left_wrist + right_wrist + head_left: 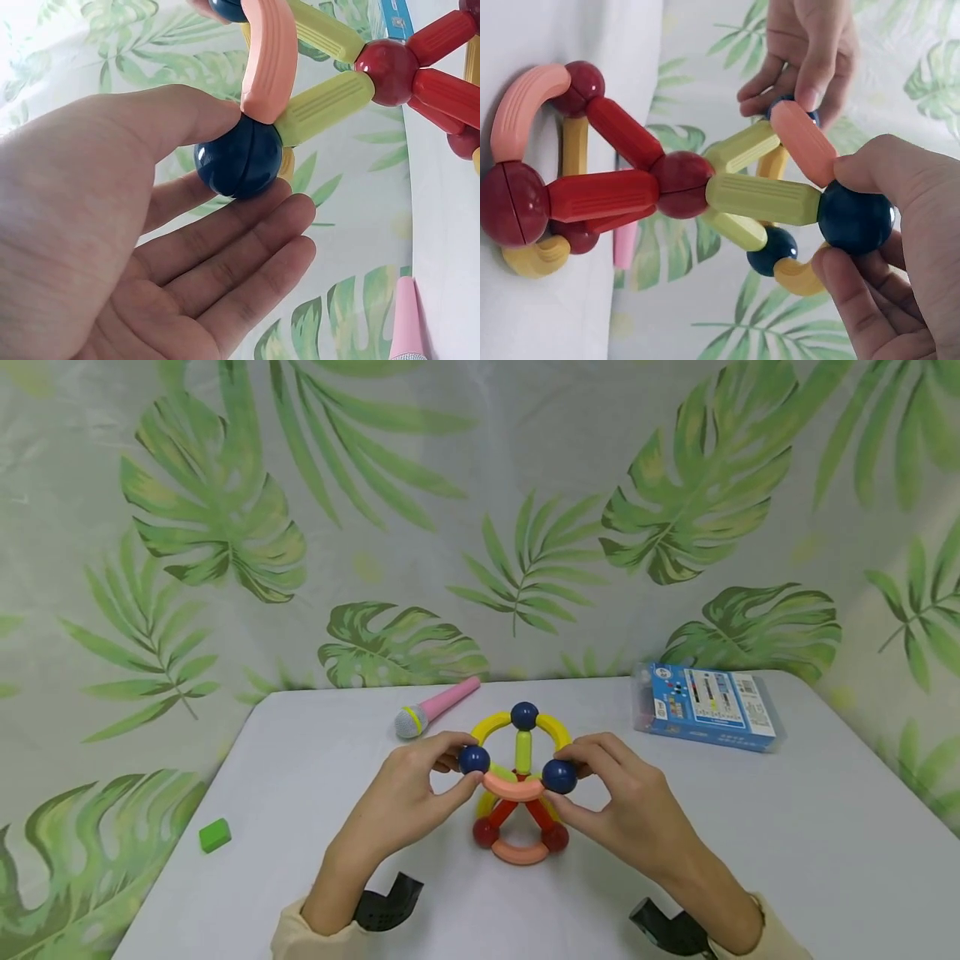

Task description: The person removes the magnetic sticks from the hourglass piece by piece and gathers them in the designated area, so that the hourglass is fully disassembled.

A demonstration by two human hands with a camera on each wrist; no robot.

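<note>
A toy frame of magnetic sticks and balls stands on the table in the head view. Its lower part has red balls (555, 837) and red sticks (604, 196), meeting at a central red ball (682, 184). Lime sticks (763, 199) fan up from there to dark blue balls, which curved yellow sticks and a curved salmon stick (513, 789) link into a ring. Between thumb and fingers my left hand (408, 789) pinches the left blue ball (238, 157). On the other side my right hand (630, 802) pinches the right blue ball (855, 217), beside the salmon stick's end.
A pink toy microphone (446, 700) lies behind the frame, left of centre. At the back right is a blue box (708, 706) in clear plastic. One green block (215, 836) sits near the table's left edge. A leaf-patterned cloth (525, 568) hangs behind the table.
</note>
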